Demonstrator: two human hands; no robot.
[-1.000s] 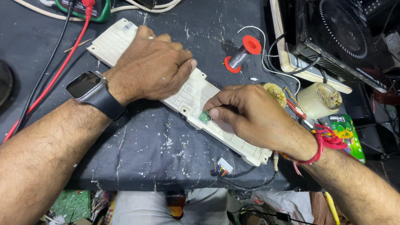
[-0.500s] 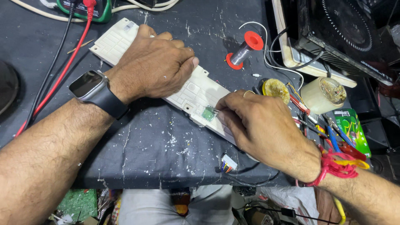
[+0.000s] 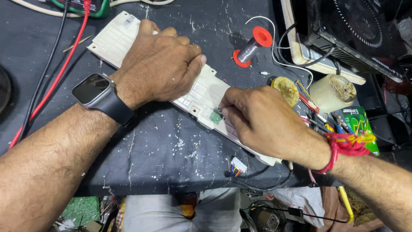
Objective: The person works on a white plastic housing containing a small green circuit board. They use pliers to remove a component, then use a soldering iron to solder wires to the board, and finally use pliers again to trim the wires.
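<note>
Your left hand (image 3: 161,64) lies flat, palm down and grasping nothing, pressing the long white ribbed plastic panel (image 3: 197,92) against the dark paint-flecked tabletop (image 3: 163,150). The panel runs diagonally from the upper left toward your right wrist. Your right hand (image 3: 266,122) rests on its lower end, fingertips (image 3: 226,112) pinched at a small green component (image 3: 215,116) set in the panel; whether they actually clasp it, you cannot tell. A red-ended solder spool (image 3: 251,46) lies just beyond the panel.
</note>
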